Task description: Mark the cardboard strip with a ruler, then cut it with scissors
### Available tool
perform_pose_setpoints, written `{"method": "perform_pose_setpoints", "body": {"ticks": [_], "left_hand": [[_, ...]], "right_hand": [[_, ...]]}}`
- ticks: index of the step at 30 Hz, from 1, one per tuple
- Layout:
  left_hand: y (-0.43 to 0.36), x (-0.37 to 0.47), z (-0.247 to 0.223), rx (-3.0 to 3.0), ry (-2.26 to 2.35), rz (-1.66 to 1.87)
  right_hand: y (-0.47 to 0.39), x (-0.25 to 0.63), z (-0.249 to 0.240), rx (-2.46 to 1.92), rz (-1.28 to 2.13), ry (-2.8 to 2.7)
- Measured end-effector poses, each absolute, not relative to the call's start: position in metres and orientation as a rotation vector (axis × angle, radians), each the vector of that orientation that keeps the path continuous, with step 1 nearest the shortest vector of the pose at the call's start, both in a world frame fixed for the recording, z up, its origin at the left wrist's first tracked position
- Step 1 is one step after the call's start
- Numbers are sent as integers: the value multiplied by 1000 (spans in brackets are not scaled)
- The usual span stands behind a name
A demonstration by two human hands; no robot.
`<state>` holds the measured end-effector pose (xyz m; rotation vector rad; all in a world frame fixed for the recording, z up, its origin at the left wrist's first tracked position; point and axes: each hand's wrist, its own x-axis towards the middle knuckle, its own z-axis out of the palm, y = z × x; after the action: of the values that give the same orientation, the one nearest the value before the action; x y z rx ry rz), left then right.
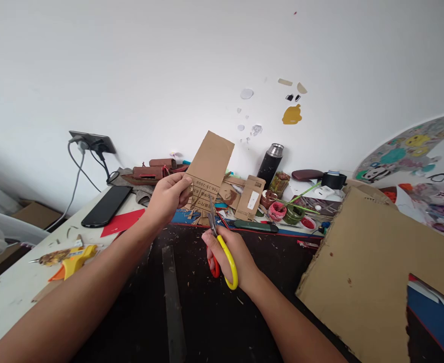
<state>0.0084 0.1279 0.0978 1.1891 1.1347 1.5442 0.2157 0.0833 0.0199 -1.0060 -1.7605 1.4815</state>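
My left hand [171, 194] pinches the left edge of a brown cardboard piece [212, 156], held up above the dark work mat [131, 302]. Printed letters and numbers show across the lower part of the cardboard. In my right hand [231, 252] is a pair of scissors [227, 262] with one yellow and one red handle loop. Their blades point up at the lower edge of the cardboard; whether they are cutting into it I cannot tell. A steel ruler [173, 307] lies on the mat below my hands.
At left are a yellow glue gun [76, 259], a black phone [106, 206] and a red card [121, 222]. Along the wall stand a model boat [149, 174], a black thermos [270, 164] and paint jars [277, 210]. A green utility knife [255, 226] lies before them. Large cardboard [369, 267] covers the right.
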Motion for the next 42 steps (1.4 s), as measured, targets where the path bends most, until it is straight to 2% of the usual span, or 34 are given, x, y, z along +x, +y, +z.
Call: {"method": "perform_pose_setpoints", "body": {"ticks": [18, 42], "left_hand": [[132, 12, 88, 1185, 1100, 1582], [134, 14, 80, 1164, 1064, 1627]], "right_hand": [[85, 216, 26, -1132, 1543, -1733], [85, 217, 30, -1256, 1435, -1843]]}}
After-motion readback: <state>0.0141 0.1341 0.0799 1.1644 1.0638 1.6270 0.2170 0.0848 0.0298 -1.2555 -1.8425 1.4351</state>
